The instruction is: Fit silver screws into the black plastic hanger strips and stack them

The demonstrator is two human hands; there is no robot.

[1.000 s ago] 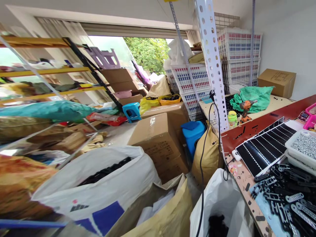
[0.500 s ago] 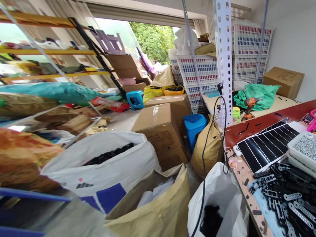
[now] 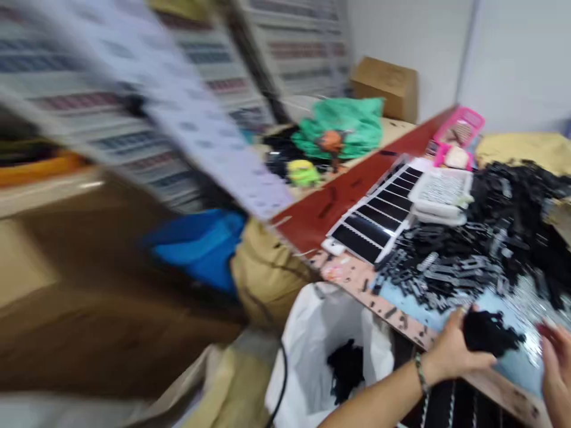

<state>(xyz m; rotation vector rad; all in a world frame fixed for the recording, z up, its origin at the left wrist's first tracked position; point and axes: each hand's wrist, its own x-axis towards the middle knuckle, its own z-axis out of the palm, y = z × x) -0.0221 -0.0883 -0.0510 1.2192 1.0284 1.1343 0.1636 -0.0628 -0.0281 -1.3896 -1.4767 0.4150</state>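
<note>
The picture is smeared by a fast head turn. My left hand (image 3: 455, 351) reaches over the near edge of the workbench (image 3: 357, 184) and is closed on a bunch of small black parts (image 3: 488, 334). My right hand (image 3: 553, 365) shows only partly at the right edge, fingers blurred, close to that bunch. A large heap of black and silver parts (image 3: 473, 255) covers the bench behind the hands. Below the bench edge stands a white bag (image 3: 312, 351) with black pieces at its bottom.
On the bench lie black strip sheets (image 3: 370, 217), a white tray of small metal pieces (image 3: 441, 190), a pink basket (image 3: 461, 128), a green cloth (image 3: 343, 122) and a cardboard box (image 3: 386, 83). A blue bin (image 3: 196, 244) and brown sacks stand on the floor at left.
The view has swung sharply right from the storeroom floor to the workbench. Both hands have come into view, the left one now holding black parts.
</note>
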